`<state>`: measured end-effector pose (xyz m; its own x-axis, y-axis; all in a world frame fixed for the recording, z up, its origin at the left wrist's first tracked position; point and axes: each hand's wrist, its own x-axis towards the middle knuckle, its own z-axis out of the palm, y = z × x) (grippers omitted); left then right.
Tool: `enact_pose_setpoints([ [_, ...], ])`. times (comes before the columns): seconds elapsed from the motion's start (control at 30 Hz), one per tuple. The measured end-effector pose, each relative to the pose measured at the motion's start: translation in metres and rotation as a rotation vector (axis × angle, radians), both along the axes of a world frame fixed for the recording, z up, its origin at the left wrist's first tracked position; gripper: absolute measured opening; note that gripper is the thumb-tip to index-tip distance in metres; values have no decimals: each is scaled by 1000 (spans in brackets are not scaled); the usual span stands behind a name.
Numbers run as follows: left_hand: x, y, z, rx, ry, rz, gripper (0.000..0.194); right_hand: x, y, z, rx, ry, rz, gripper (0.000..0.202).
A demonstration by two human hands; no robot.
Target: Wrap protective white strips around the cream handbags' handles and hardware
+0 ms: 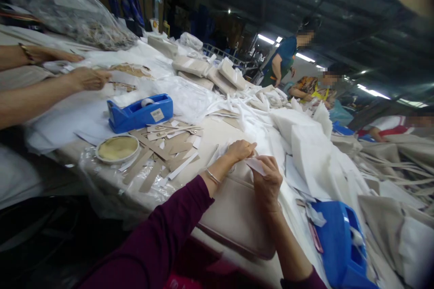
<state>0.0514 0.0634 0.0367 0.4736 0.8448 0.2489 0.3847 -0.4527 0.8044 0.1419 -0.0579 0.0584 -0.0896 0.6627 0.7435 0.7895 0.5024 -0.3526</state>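
Observation:
A beige bag (237,219) lies on the table in front of me, its near edge toward my body. My right hand (268,180) is closed over the bag's right side, with a small piece of white paper (256,165) pinched between thumb and fingers. Just left of it, my left hand (240,150) has its fingers pressed together above the bag's far part; what they hold is too small to make out. Some white wrapping (219,153) shows beside the left wrist. The two hands are close together but apart.
Left are a blue tape dispenser (140,113), beige strips (169,146) and a round tin (117,148). Another blue dispenser (341,244) stands at my right, near white foam sheets (305,144). Wrapped beige bags (206,70) lie behind. A co-worker's hands (84,79) reach in from the left.

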Motion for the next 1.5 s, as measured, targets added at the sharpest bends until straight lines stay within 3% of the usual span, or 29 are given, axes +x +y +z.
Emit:
enact_pose_setpoints([
  [0.17, 4, -6, 2, 64, 378, -20, 43, -9, -46, -11, -93, -205, 138, 31],
  [0.57, 13, -15, -3, 224, 573, -19, 37, -12, -79, -42, -80, -387, 195, 32],
  [0.8, 18, -15, -9, 255, 490, 13, 30, -16, -101, -54, -194, -421, 162, 38],
  [0.97, 14, -15, 7, 288, 177, 59, 30, -19, -110, -56, -241, -447, 155, 41],
  [1.1, -17, -51, 13, 291, -47, -197, 24, -20, -110, -56, -213, -420, 155, 41],
  [1.23, -63, -107, -15, 379, -21, -462, 25, -18, -107, -52, -234, -370, 177, 38],
  [1.37, -87, -134, -40, 488, 28, -505, 41, -14, -126, -50, -287, -296, 221, 39],
  [1.5, -88, -134, -43, 587, 111, -523, 38, -11, -182, -76, -261, -241, 20, 59],
])
